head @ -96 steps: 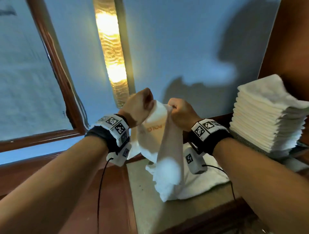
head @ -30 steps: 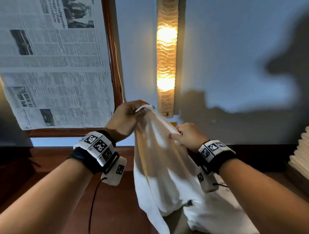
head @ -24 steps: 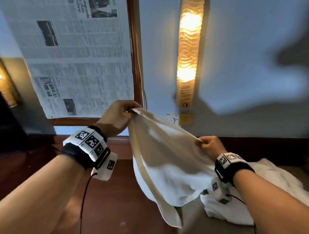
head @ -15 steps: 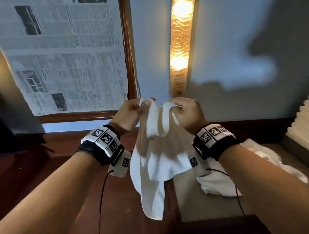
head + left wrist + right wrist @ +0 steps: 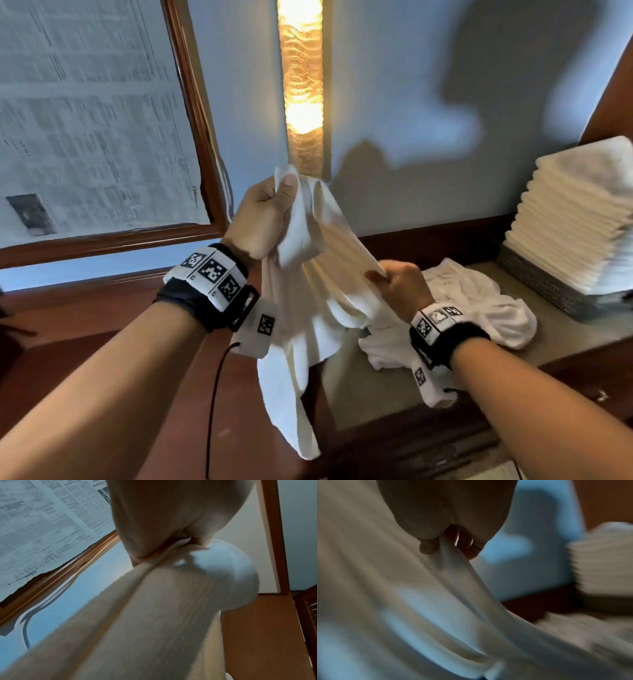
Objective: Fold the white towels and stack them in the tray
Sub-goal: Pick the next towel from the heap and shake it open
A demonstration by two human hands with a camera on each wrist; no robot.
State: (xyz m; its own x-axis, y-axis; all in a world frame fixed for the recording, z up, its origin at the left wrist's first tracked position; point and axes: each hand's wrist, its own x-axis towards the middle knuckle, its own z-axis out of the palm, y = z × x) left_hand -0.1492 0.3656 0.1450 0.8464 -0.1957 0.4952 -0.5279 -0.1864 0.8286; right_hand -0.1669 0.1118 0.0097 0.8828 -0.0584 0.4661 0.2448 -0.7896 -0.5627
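Dark polished wood counter (image 5: 102, 329) runs under a pale wall. Right of the fingers, a woven tray (image 5: 544, 284) holds a tall stack (image 5: 575, 219) of folded towels. Left hand (image 5: 262, 219) and right hand (image 5: 400, 289) each pinch a limp white towel (image 5: 308, 294), stretched between them.

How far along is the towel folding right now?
Done: a tall stack of folded towels sits in the tray. In hand: the left hand and right hand grip one unfolded towel in the air. Left: a crumpled towel pile on the counter.
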